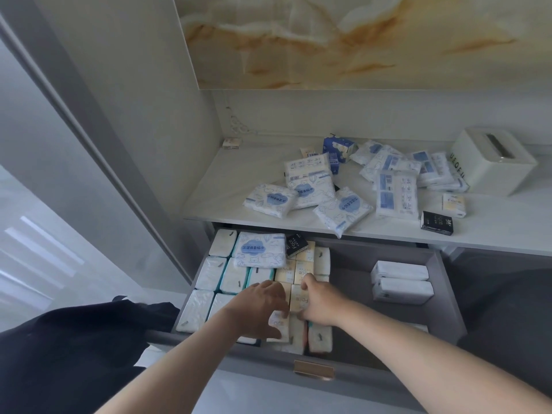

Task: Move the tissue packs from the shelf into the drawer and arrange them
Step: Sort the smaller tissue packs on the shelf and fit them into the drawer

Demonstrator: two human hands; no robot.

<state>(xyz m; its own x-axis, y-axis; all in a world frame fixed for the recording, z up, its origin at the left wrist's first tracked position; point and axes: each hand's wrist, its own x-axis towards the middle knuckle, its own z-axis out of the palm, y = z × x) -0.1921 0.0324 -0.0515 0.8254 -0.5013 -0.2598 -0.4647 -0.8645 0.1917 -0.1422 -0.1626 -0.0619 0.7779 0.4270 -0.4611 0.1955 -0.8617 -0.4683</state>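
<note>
- The tissue packs look soft, light and slippery; many lie on the shelf just above the drawer.
- In the drawer, the left hand lies flat, fingers spread, holding nothing.
- The right hand curls round a small cream pack; it is best held by its sides.

1. A marble-patterned panel — cream, veined with amber — hangs over the alcove.
2. Below it, a plain white back wall meets a carved corner trim just above the white shelf.
3. A pale grey side panel closes the alcove on the left, its edge slanting down the frame.
4. At lower left, a glossy pale floor mirrors soft, cool light in bright bands.
</note>
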